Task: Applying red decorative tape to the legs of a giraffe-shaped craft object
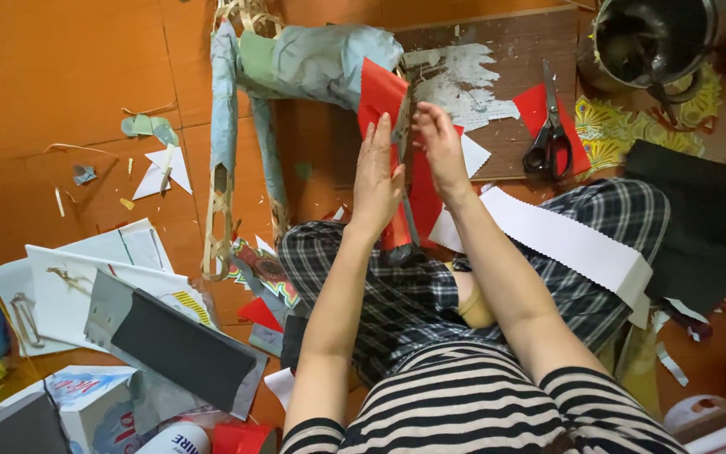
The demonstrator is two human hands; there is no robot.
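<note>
Just in front of the wooden board (497, 59) on the floor, in the head view, the left hand (377, 181) lies flat and spread against the red paper (380, 101), bracing it on the paper-covered bamboo frame (313, 59), while the right hand (440, 143) presses its fingers together on the paper's edge, seemingly smoothing it down. On that board rest black-handled scissors (549, 139), handy to the right hand; a white zigzag-edged paper strip (573, 244) drapes over the checked knee nearer than the board.
</note>
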